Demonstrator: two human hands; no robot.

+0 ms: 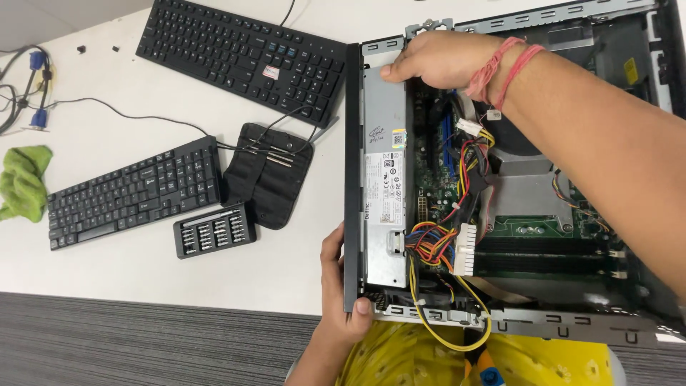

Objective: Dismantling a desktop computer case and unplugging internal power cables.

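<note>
1. Grey metal power supply (384, 179) lies inside the open computer case (572, 314), along its left wall, long axis running away from me.
2. My right hand (436, 61) grips its far end.
3. My left hand (341, 286) clasps the case's near corner.

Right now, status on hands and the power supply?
Left hand grips case near corner. Right hand on power supply far end. Loose wire bundle alongside.
</note>
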